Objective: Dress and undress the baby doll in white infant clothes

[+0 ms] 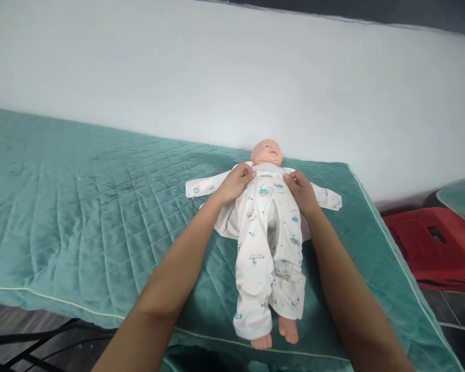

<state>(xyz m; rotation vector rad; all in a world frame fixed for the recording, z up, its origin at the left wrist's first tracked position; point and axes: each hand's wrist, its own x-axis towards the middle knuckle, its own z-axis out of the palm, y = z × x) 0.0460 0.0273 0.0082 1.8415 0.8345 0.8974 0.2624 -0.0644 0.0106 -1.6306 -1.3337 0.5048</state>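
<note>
A baby doll (267,153) lies on its back, head toward the wall and bare feet toward me. White printed pants (264,206) cover its legs and reach up to its chest. Beneath them a matching white jacket (227,226) lies spread, its sleeves stretched out to both sides. My left hand (238,182) pinches the waistband at its left corner. At the opposite corner my right hand (300,190) has its fingers closed on the same waistband. The doll's arms are hidden.
A green quilted cover (101,206) lies over the bed under the doll. Behind it stands a white wall (178,72). A red plastic stool (434,248) is beyond the bed's right edge, and black metal bars (34,341) show at the lower left.
</note>
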